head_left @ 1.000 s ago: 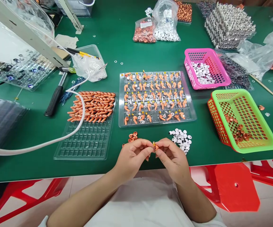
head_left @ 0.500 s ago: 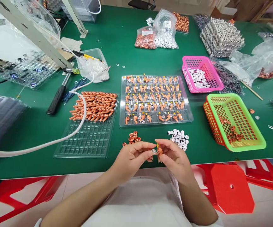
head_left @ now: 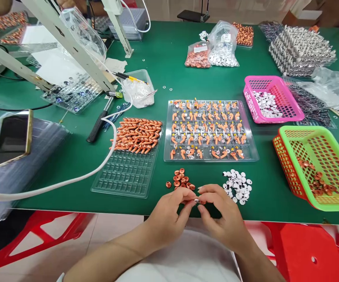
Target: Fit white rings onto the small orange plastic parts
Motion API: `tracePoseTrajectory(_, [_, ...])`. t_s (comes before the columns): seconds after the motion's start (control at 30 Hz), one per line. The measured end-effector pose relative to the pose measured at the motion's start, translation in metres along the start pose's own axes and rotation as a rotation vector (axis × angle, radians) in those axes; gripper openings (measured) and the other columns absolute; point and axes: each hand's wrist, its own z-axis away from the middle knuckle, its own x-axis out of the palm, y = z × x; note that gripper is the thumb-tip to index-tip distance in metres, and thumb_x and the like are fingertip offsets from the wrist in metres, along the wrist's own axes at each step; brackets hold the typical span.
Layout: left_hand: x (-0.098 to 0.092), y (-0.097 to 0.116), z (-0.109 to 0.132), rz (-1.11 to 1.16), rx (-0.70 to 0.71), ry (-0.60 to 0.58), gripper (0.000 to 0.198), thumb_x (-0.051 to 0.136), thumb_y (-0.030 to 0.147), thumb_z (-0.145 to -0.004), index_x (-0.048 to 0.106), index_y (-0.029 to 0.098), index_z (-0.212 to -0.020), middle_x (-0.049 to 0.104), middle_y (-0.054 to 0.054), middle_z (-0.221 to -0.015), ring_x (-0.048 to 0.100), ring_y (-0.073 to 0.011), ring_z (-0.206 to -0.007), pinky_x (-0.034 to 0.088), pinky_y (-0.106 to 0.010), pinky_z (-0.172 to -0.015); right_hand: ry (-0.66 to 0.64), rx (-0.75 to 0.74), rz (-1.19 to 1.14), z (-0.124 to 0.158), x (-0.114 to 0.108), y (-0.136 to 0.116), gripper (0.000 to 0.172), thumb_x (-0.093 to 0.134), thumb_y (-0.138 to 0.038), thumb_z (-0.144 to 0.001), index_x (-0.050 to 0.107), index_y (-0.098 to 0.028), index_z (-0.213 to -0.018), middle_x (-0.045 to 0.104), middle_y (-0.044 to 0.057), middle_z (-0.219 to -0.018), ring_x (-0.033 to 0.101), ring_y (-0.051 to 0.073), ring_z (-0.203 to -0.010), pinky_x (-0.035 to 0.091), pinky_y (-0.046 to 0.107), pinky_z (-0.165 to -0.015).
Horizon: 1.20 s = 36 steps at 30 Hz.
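Observation:
My left hand (head_left: 171, 213) and my right hand (head_left: 220, 215) meet at the near edge of the green table (head_left: 163, 51), fingertips pinched together on a small orange part (head_left: 201, 201). Just beyond my hands lie a small heap of orange rings (head_left: 181, 179) and a heap of white caps (head_left: 237, 185). Farther out is a clear tray (head_left: 209, 131) with rows of orange curved pieces. Left of that tray, a pile of loose orange pieces (head_left: 138, 134) rests on another clear tray (head_left: 126, 172).
A green basket (head_left: 319, 164) with orange bits and a pink basket (head_left: 271, 100) with white caps stand at the right. A hammer (head_left: 98, 123), a white hose (head_left: 69, 180) and a phone (head_left: 12, 137) are at the left. Bags of parts (head_left: 213, 51) lie at the back. Red stools (head_left: 307, 250) stand below.
The view has swung left and down, so the phone now shows at the left. My hands stay pinched together on the small part and have dropped nearer the table edge.

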Motion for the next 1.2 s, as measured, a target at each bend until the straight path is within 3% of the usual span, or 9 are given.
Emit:
tracePoseTrajectory(0.23, [-0.001, -0.006, 0.000, -0.014, 0.042, 0.039, 0.028, 0.054, 0.008, -0.090, 0.054, 0.020, -0.115, 0.076, -0.005, -0.103, 0.075, -0.0144, -0.092, 0.059, -0.024, -0.084, 0.002, -0.052, 0.005, -0.006, 0.009, 0.001, 0.021, 0.054, -0.006, -0.090, 0.056, -0.023, -0.103, 0.064, 0.008, -0.103, 0.060, 0.022, -0.099, 0.051, 0.040, -0.080])
tracePoseTrajectory(0.47, [-0.003, -0.003, -0.008, -0.010, 0.006, 0.052, 0.026, 0.056, 0.009, -0.089, 0.051, 0.020, -0.113, 0.076, -0.004, -0.100, 0.076, -0.0131, -0.084, 0.059, -0.021, -0.079, 0.006, -0.081, -0.058, -0.010, 0.010, 0.005, 0.021, 0.050, -0.004, -0.092, 0.053, -0.022, -0.103, 0.062, 0.008, -0.101, 0.058, 0.022, -0.096, 0.050, 0.040, -0.080])
tracePoseTrajectory(0.63, [-0.006, -0.003, -0.015, -0.041, 0.071, -0.046, 0.044, 0.052, 0.008, -0.093, 0.044, 0.024, -0.133, 0.077, 0.000, -0.097, 0.073, -0.0136, -0.094, 0.056, -0.026, -0.089, -0.016, -0.054, -0.091, -0.012, 0.007, 0.006, 0.019, 0.050, -0.005, -0.092, 0.053, -0.022, -0.100, 0.061, 0.007, -0.101, 0.057, 0.021, -0.095, 0.049, 0.038, -0.082])
tracePoseTrajectory(0.77, [-0.016, -0.006, -0.021, -0.098, 0.095, -0.176, 0.052, 0.050, 0.011, -0.096, 0.038, 0.025, -0.144, 0.074, -0.003, -0.111, 0.070, -0.0148, -0.102, 0.055, -0.028, -0.092, -0.044, 0.010, -0.125, -0.010, -0.003, 0.008, 0.015, 0.051, -0.008, -0.092, 0.054, -0.022, -0.097, 0.060, 0.007, -0.106, 0.057, 0.020, -0.099, 0.048, 0.036, -0.084])
tracePoseTrajectory(0.9, [-0.030, -0.013, -0.034, -0.312, 0.134, -0.120, 0.039, 0.047, 0.011, -0.097, 0.052, 0.017, -0.135, 0.064, -0.013, -0.127, 0.062, -0.0217, -0.116, 0.054, -0.036, -0.095, -0.052, 0.129, -0.200, -0.002, -0.019, 0.012, 0.011, 0.053, -0.013, -0.094, 0.057, -0.024, -0.094, 0.059, 0.006, -0.108, 0.058, 0.019, -0.100, 0.047, 0.034, -0.085])
tracePoseTrajectory(1.03, [-0.035, -0.022, -0.050, -0.518, 0.117, -0.040, 0.027, 0.047, 0.009, -0.095, 0.064, 0.008, -0.116, 0.066, -0.015, -0.105, 0.063, -0.0247, -0.099, 0.057, -0.039, -0.084, -0.075, 0.188, -0.337, 0.007, -0.027, 0.015, 0.010, 0.053, -0.018, -0.095, 0.059, -0.024, -0.090, 0.059, 0.006, -0.106, 0.059, 0.020, -0.100, 0.047, 0.034, -0.086])
tracePoseTrajectory(1.2, [-0.028, -0.029, -0.063, -0.654, 0.079, -0.104, 0.018, 0.050, 0.008, -0.093, 0.067, 0.010, -0.099, 0.066, -0.011, -0.088, 0.062, -0.0247, -0.086, 0.056, -0.039, -0.076, -0.115, 0.188, -0.362, 0.010, -0.023, 0.013, 0.009, 0.054, -0.019, -0.094, 0.060, -0.024, -0.091, 0.060, 0.005, -0.105, 0.061, 0.019, -0.096, 0.048, 0.034, -0.083])
